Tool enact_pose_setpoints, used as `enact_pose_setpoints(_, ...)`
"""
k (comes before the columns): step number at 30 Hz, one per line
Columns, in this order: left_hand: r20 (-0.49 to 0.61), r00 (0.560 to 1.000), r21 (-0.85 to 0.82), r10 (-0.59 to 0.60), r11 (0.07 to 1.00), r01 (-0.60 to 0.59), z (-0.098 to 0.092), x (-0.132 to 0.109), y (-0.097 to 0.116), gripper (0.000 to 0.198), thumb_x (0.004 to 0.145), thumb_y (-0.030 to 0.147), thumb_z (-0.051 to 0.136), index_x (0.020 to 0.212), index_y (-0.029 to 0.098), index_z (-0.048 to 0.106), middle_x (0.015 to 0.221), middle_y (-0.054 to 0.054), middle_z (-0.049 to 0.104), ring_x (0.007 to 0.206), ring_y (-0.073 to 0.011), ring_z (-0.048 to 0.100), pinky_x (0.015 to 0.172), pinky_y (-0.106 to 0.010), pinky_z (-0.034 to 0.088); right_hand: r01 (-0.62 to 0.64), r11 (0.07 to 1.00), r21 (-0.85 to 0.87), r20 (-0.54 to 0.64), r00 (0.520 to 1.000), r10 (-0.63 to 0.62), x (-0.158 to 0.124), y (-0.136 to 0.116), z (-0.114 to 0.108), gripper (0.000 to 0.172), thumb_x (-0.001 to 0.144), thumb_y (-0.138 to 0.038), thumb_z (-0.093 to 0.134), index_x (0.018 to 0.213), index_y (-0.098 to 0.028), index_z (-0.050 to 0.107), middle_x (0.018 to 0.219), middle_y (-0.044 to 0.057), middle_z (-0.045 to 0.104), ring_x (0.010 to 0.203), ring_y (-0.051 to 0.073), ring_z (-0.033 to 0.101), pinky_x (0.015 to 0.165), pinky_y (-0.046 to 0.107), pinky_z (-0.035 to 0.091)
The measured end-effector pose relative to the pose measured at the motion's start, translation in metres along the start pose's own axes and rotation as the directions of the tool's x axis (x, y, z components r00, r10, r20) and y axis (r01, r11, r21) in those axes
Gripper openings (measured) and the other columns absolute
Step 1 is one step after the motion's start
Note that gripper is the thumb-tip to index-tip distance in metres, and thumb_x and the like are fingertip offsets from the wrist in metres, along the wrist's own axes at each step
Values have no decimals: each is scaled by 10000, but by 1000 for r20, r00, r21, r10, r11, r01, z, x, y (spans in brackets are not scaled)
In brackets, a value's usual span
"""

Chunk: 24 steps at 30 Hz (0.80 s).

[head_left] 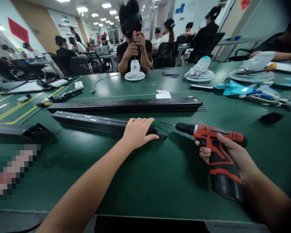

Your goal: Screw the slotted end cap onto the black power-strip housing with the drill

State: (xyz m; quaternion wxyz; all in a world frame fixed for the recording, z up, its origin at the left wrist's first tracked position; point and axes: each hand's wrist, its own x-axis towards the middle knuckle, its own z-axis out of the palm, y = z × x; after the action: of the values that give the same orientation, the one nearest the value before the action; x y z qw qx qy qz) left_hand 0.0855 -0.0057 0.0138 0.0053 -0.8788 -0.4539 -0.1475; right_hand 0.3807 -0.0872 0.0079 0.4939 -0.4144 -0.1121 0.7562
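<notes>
Left forearm (87,181) is right up front, left hand (137,132) curled over the right end of the black bar (87,122) on the tabletop (145,187), thumb spread. Right hand (242,160) has its fingers wrapped snugly round the drill (219,153). Bit (168,124) tip's just beside the left fingertips, so I'd slide those back, pin the bar flat and keep the bit square.

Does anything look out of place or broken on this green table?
Nothing looks clearly broken or spilled. The light-blue plastic fan blades lie loose and jumbled beyond the red-and-black power drill rather than mounted, which looks untidy.
</notes>
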Motion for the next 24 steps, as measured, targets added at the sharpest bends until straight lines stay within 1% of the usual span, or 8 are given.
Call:
enact_pose_setpoints(5, -8, 1000, -18, 6, 1000, -6, 2, 2, -7, 677, 942, 643, 722, 1427, 204, 546, 1213, -106, 779, 1149, -317, 709, 1001, -432, 449, 39, 999, -24, 18, 999, -39, -1, 2, -3, 352, 705, -439, 480, 995, -246, 525, 716, 19, 634, 520, 116, 536, 482, 190, 545)
enact_pose_setpoints(10, -37, 999, -29, 23, 999, -24, 3, 1, -9, 596, 939, 637, 730, 1346, 221, 601, 1195, -99, 783, 1110, -312, 726, 987, -425, 470, 101, 989, -105, -70, 992, -109, -2, 4, -3, 353, 717, -341, 474, 1057, -255, 514, 867, 33, 679, 544, 121, 574, 462, 190, 547)
enact_pose_setpoints(13, -53, 998, -5, 27, 1000, -27, 3, -3, -7, 568, 946, 630, 725, 1310, 204, 638, 1255, -113, 765, 1193, -320, 697, 1030, -435, 456, 118, 981, -156, -95, 986, -134, -1, 5, -4, 350, 727, -342, 460, 1064, -267, 515, 972, 37, 669, 566, 135, 598, 463, 216, 555)
enact_pose_setpoints(15, -88, 996, 32, 10, 999, -7, 2, -5, -6, 546, 940, 640, 726, 1271, 208, 671, 1298, -112, 754, 1342, -353, 614, 1135, -489, 378, 115, 975, -191, -93, 987, -134, 0, 6, -3, 356, 726, -346, 458, 1066, -260, 518, 974, 45, 672, 574, 149, 608, 467, 237, 559)
enact_pose_setpoints(16, -102, 995, 46, -5, 999, 10, 1, -6, -6, 546, 939, 655, 719, 1269, 221, 679, 1301, -103, 753, 1356, -358, 601, 1162, -518, 341, 114, 973, -203, -93, 986, -135, 0, 6, -3, 358, 722, -341, 463, 1066, -258, 520, 971, 46, 675, 577, 153, 611, 467, 245, 561)
enact_pose_setpoints(17, -103, 994, 48, -20, 999, 25, 1, -7, -5, 548, 936, 667, 715, 1265, 230, 686, 1280, -94, 759, 1313, -348, 626, 1157, -524, 338, 116, 971, -208, -94, 986, -138, 0, 6, -2, 360, 714, -334, 473, 1064, -259, 521, 967, 41, 677, 575, 155, 612, 466, 250, 562)
enact_pose_setpoints(20, -72, 996, 23, -49, 998, 50, 0, -6, -7, 543, 931, 688, 705, 1263, 259, 694, 1219, -73, 771, 1142, -309, 689, 1059, -479, 404, 133, 970, -204, -93, 984, -154, 0, 7, -2, 384, 671, -302, 529, 1053, -266, 524, 970, 25, 678, 560, 152, 610, 447, 246, 560)
enact_pose_setpoints(24, -56, 998, 24, -21, 999, 22, 0, -4, -10, 536, 944, 687, 682, 1285, 274, 691, 1217, -75, 760, 1103, -306, 682, 1002, -453, 420, 136, 969, -208, -59, 987, -151, 1, 8, -5, 430, 613, -245, 585, 1040, -237, 534, 950, 51, 683, 557, 156, 610, 438, 223, 554)
